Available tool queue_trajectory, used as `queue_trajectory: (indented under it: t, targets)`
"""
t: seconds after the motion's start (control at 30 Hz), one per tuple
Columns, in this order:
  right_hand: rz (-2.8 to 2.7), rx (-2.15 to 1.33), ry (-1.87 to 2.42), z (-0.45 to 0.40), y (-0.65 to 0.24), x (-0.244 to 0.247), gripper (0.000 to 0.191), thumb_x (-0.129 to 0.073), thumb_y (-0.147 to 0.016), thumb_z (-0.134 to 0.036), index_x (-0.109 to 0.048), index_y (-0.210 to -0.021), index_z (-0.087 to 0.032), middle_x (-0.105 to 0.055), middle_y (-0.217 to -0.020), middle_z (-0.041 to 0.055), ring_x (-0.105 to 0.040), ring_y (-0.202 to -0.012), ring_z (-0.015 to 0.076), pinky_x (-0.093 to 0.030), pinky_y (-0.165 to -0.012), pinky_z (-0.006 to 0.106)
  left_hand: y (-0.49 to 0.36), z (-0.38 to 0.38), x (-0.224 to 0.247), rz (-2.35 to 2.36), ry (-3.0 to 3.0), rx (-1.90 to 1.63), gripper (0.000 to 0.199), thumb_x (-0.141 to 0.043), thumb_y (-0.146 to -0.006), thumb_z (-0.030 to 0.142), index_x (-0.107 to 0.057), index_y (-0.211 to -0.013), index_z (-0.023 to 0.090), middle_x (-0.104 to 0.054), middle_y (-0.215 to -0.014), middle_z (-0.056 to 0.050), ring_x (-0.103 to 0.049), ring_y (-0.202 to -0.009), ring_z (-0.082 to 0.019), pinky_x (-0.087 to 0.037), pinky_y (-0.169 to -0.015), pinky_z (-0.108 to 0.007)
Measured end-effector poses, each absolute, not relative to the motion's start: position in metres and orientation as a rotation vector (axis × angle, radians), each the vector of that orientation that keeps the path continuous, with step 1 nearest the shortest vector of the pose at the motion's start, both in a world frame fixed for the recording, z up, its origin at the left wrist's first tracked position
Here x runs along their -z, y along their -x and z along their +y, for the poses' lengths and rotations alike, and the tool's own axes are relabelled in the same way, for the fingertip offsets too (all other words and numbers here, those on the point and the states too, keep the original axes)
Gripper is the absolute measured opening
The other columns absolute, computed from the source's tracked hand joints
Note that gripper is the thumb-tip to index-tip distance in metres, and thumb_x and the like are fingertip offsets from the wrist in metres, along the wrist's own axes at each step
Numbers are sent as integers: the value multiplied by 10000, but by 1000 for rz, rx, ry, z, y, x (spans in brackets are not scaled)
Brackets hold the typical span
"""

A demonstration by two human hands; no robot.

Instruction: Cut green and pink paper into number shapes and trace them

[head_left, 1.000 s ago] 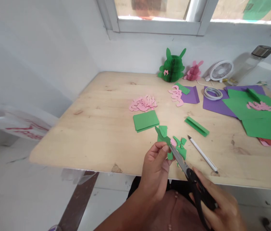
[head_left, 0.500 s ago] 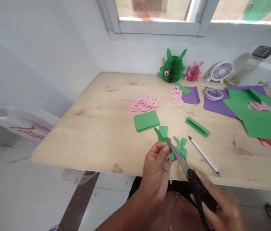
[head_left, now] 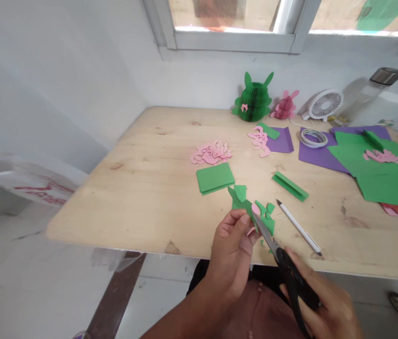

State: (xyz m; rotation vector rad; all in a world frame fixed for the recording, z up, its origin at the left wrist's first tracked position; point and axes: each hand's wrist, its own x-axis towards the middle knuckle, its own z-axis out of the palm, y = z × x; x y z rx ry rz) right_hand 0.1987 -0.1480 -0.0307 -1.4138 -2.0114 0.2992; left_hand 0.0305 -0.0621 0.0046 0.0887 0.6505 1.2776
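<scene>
My left hand point(head_left: 232, 247) pinches a curvy strip of green paper point(head_left: 240, 201) between thumb and fingers, over the near edge of the table. My right hand point(head_left: 326, 292) grips black-handled scissors point(head_left: 282, 261), whose blades look nearly closed and reach the strip beside my left fingertips. Green paper scraps point(head_left: 268, 221) and a bit of pink paper lie just beyond the blades. A folded green paper point(head_left: 216, 178) rests past my left hand, with a pile of pink paper cutouts point(head_left: 212, 152) behind it.
A white pen point(head_left: 299, 228) and a folded green strip point(head_left: 290, 186) lie right of the scraps. Green sheets point(head_left: 389, 183), purple paper point(head_left: 319, 157) and a tape roll point(head_left: 314, 138) sit at right. Along the wall stand green and pink paper rabbits, a small fan point(head_left: 325, 103) and a bottle point(head_left: 368, 96).
A green piece beside my left fingertips has come away, and a small scrap now shows near the table's edge below the blades. Both hands have barely moved.
</scene>
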Motion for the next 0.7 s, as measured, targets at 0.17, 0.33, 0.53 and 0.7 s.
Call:
queue_trajectory:
  t: [0.17,0.33,0.53,0.7]
  targets:
    - [-1996,-273,1422,-149,-200,31,639,-620,-814,-167,-449,-1422,-260,-688,-1182,27,-715,-939,197,-563,-818,188,-31,-62,-3,673,-100,-1274,181,-793,-676,215,-630,-747,180,-686,-804,-9,-633,-780,-139,-495,-792,-292]
    - [-1975,-297,1436,-149,-198,30,575,-614,-816,-166,-509,-1377,-235,-709,-1145,42,-716,-936,186,-552,-814,169,-32,-62,-2,663,-111,-1260,183,-786,-682,219,-623,-756,181,-692,-824,-14,-636,-797,-146,-491,-795,-297]
    - [-1756,-402,1507,-146,-195,24,463,-683,-770,-227,-648,-1231,-254,-753,-1043,21,-747,-820,192,-574,-740,172,-32,-61,-2,657,-138,-1264,160,-767,-703,217,-618,-749,183,-683,-811,-19,-631,-774,-151,-502,-739,-299]
    - [-1365,-793,1541,-145,-197,18,446,-704,-773,-302,-655,-1214,-256,-746,-752,2,-684,-515,132,-510,-430,126,-31,-59,1,774,-222,-1280,179,-772,-690,248,-624,-762,178,-676,-796,-21,-621,-745,-147,-502,-730,-302]
